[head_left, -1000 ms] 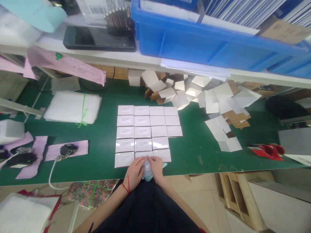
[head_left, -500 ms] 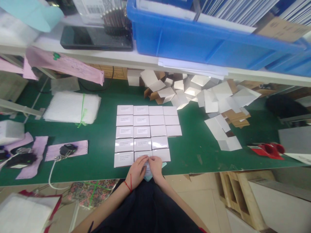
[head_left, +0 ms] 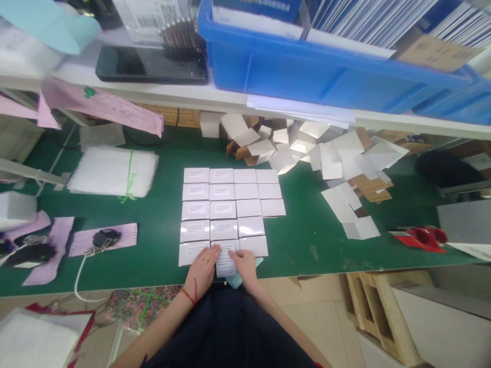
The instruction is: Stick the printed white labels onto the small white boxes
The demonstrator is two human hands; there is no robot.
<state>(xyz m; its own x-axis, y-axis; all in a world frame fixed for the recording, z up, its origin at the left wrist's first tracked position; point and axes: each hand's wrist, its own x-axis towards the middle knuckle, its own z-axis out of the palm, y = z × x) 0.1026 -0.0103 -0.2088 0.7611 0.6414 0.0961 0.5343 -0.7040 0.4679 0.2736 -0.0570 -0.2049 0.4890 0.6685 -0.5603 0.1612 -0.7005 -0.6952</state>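
Observation:
Small white boxes (head_left: 230,209) lie in a tight grid on the green table (head_left: 307,240); the two left columns carry printed labels. At the grid's near edge my left hand (head_left: 202,268) rests flat with fingers spread on a front-row box. My right hand (head_left: 244,267) holds a white label sheet (head_left: 225,263) with a pale blue backing, just beside the left hand. A red string circles my left wrist.
A heap of unfolded white and brown cartons (head_left: 337,158) lies back right. A tied bundle of bubble wrap (head_left: 113,171) is at left, pink slips and a black scanner (head_left: 105,237) nearer. Red tape dispenser (head_left: 422,237) far right. Blue bins (head_left: 326,66) sit on the shelf above.
My left hand has slid left off the label sheet and flattened onto a front-row box. The sheet now shows between my hands; the right hand stays on it.

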